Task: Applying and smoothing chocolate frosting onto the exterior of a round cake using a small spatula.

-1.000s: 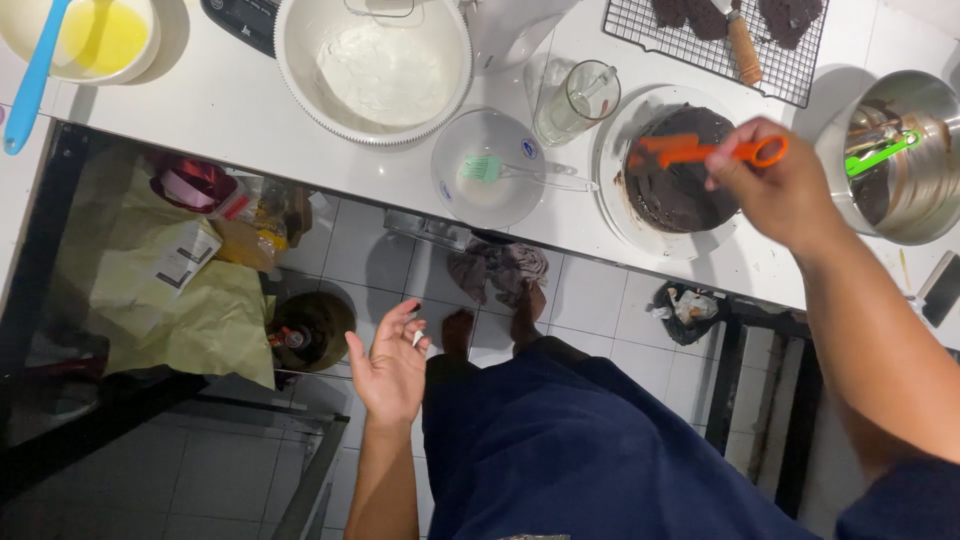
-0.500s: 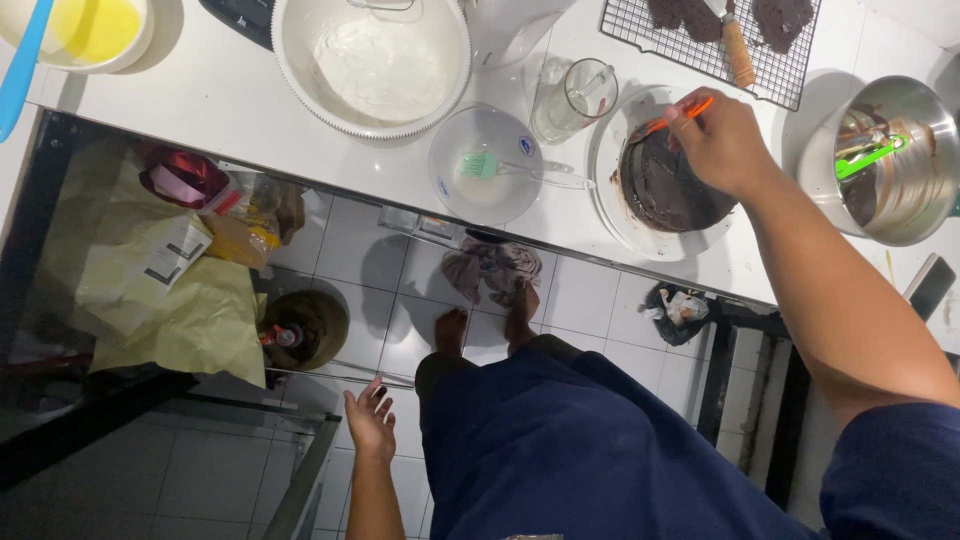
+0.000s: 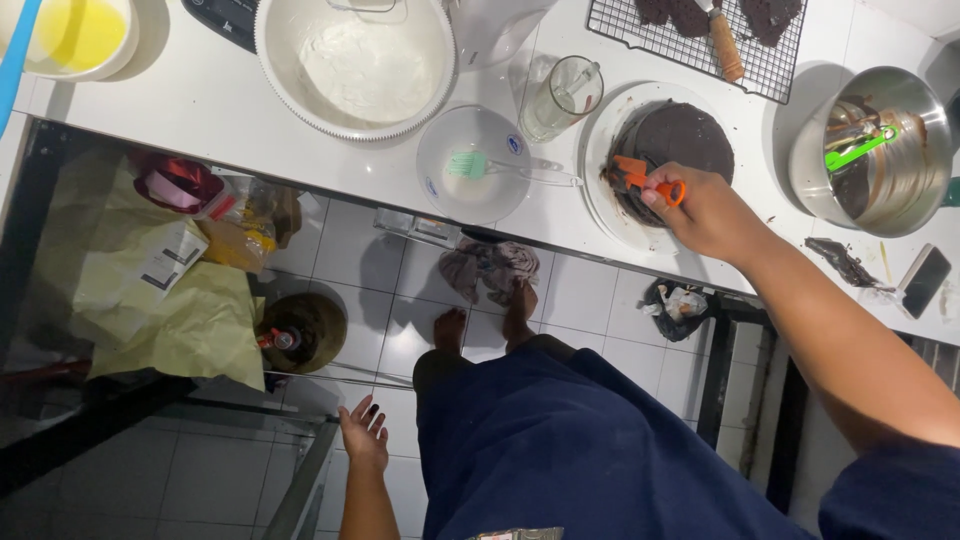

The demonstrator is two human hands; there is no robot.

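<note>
**Head view: orange spatula on the dark cake, right hand holding it**

Head view looks straight down at a white counter [image 3: 200, 95] and the tiled floor below it. The right hand [image 3: 712, 212] is closed around the handle of an orange spatula [image 3: 640, 178]. The spatula's flat end rests on the left edge of a round dark cake [image 3: 680, 150]. The cake sits on a white plate [image 3: 600, 205]. The spatula's long side runs from the hand out to the left, a little upward in the picture, so the cake lies just past the fingertips. The right hand is the near one, touching the tool. The left hand [image 3: 365, 435] is well apart, down low beside the leg, fingers spread and holding nothing.

Just left of the plate is a small white bowl [image 3: 450, 195] with a green brush [image 3: 470, 165] lying in it. A clear glass cup [image 3: 562, 98] stands between that bowl and the plate. A big white bowl [image 3: 300, 100] of white cream sits farther left. A yellow bowl [image 3: 100, 55] is in the far corner. To the right of the cake stands a metal bowl [image 3: 905, 190] with a green spatula [image 3: 858, 150] inside. A wire rack [image 3: 775, 65] behind the plate holds more dark cake pieces. A phone [image 3: 925, 280] lies near the counter's edge.

Below, 2 bare feet stand on a cloth [image 3: 490, 268] on the floor tiles [image 3: 330, 240].
</note>
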